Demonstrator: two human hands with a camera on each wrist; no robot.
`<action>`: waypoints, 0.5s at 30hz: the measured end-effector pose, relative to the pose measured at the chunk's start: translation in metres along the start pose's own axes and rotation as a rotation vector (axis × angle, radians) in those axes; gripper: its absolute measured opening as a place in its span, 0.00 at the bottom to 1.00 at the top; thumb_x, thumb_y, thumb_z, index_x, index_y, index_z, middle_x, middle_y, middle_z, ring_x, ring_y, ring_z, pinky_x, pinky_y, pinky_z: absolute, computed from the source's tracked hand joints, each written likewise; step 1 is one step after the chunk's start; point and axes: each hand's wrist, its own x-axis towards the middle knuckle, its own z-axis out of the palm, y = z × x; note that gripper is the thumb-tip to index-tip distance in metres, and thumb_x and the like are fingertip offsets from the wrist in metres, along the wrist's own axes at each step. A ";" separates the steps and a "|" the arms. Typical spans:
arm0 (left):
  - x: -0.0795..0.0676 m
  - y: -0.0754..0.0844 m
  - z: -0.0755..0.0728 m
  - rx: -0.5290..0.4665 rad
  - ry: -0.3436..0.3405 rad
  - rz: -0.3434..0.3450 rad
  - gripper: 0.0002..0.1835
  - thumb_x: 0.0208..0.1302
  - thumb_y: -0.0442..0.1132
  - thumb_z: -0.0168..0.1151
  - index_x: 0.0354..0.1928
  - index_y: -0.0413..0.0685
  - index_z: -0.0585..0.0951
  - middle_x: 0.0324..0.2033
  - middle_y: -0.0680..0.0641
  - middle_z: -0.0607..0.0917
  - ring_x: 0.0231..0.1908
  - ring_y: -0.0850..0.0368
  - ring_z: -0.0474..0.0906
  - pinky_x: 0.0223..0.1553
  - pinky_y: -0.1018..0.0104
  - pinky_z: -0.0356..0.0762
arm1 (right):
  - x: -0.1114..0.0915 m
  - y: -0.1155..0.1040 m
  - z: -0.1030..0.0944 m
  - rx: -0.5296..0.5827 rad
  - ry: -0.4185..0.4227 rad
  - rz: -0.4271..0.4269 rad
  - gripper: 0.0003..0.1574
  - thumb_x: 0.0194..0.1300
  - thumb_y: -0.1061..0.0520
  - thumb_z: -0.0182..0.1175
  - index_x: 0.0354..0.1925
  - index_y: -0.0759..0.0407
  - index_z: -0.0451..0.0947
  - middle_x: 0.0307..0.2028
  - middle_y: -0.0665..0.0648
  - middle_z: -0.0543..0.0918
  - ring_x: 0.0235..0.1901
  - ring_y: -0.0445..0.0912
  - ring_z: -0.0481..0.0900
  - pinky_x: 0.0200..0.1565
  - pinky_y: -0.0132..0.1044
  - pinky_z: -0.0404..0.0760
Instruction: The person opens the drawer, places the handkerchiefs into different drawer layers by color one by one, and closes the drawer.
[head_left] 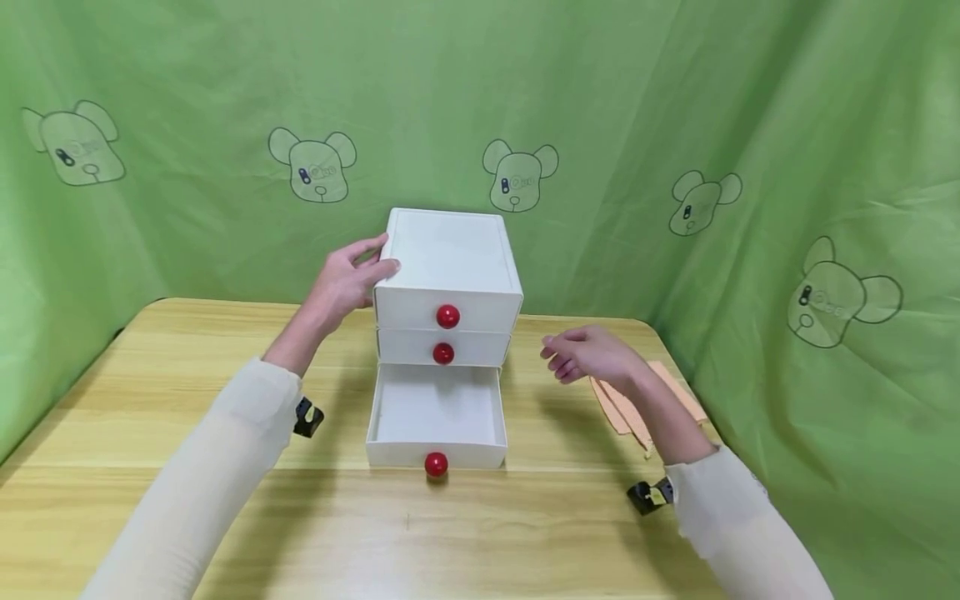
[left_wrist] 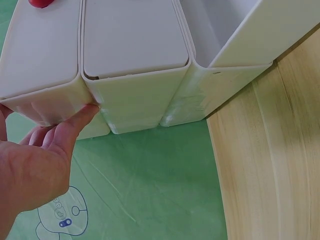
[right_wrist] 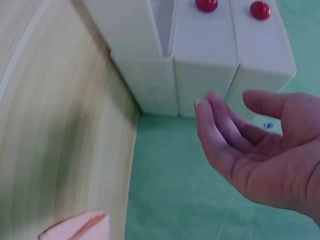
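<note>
A white three-drawer cabinet (head_left: 453, 250) with round red knobs stands on the table. Its bottom drawer (head_left: 438, 408) is pulled out, and bare inside; the upper two are closed. At the cabinet's upper left edge my left hand (head_left: 345, 279) rests, thumb over the top and fingers against the side wall. The left wrist view shows those fingers (left_wrist: 75, 125) touching the side panel. My right hand (head_left: 592, 354) hovers to the right of the cabinet, apart from it. Loosely bent, its fingers (right_wrist: 215, 125) hold nothing.
A folded peach cloth (head_left: 626, 408) lies on the right of the wooden table (head_left: 420, 542), partly behind my right forearm. Green curtain (head_left: 427, 92) with bear-head drawings hangs along the back and sides. Black wrist straps (head_left: 651, 497) show near both sleeves.
</note>
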 end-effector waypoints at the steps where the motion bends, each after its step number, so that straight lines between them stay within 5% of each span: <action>1: 0.000 0.000 0.000 -0.002 0.001 0.000 0.36 0.69 0.48 0.66 0.76 0.66 0.63 0.77 0.53 0.63 0.69 0.54 0.71 0.39 0.69 0.81 | 0.001 0.003 -0.004 0.009 0.029 -0.001 0.28 0.79 0.51 0.51 0.56 0.78 0.74 0.38 0.59 0.83 0.35 0.42 0.83 0.49 0.42 0.87; 7: 0.000 0.000 -0.001 0.007 0.004 0.000 0.36 0.69 0.49 0.66 0.76 0.66 0.63 0.77 0.52 0.63 0.70 0.54 0.70 0.43 0.67 0.83 | 0.002 0.015 -0.026 -0.053 0.199 0.025 0.31 0.79 0.50 0.49 0.66 0.74 0.69 0.52 0.68 0.81 0.40 0.39 0.80 0.52 0.38 0.84; 15: 0.001 0.001 -0.002 0.006 0.009 -0.002 0.36 0.69 0.49 0.66 0.76 0.67 0.64 0.77 0.54 0.63 0.69 0.55 0.71 0.38 0.68 0.81 | 0.000 0.037 -0.052 -0.095 0.258 0.116 0.40 0.79 0.43 0.47 0.75 0.69 0.58 0.70 0.74 0.67 0.66 0.65 0.70 0.68 0.55 0.71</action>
